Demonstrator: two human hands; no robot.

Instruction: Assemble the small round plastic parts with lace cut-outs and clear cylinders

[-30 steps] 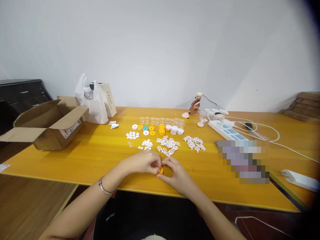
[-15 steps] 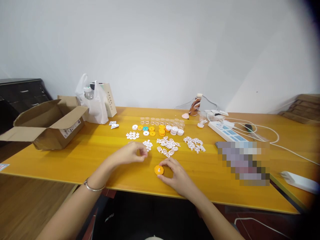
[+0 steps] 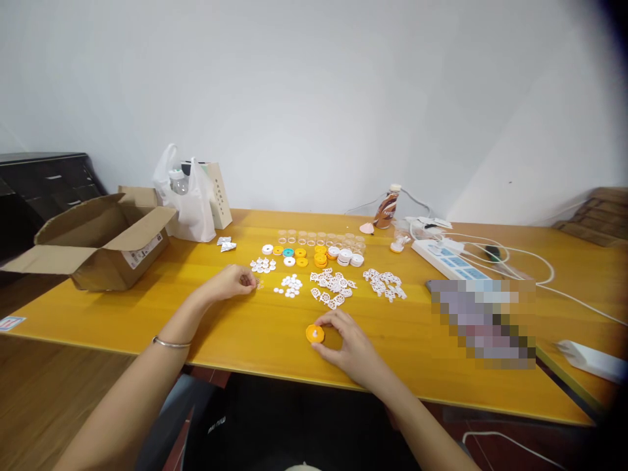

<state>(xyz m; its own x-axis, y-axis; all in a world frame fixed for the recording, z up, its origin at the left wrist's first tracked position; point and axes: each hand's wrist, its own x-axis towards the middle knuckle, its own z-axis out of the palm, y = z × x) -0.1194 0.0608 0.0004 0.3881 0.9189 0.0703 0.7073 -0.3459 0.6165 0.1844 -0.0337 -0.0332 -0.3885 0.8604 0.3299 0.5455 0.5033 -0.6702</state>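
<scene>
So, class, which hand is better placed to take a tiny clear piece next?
Likely the left hand: it is beside the tiny clear pieces; the right hand holds the orange disc.

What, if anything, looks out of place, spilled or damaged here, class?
Nothing looks spilled or clearly damaged: the right hand holds the orange disc, and the white discs lie grouped. Only the blocky, pixelated patch on the right-hand side looks odd; it hides most of what lies beneath.

Seemingly an office: wooden desk [image 3: 275,340], white power strip [image 3: 449,261], pale wall [image 3: 294,98].
</scene>
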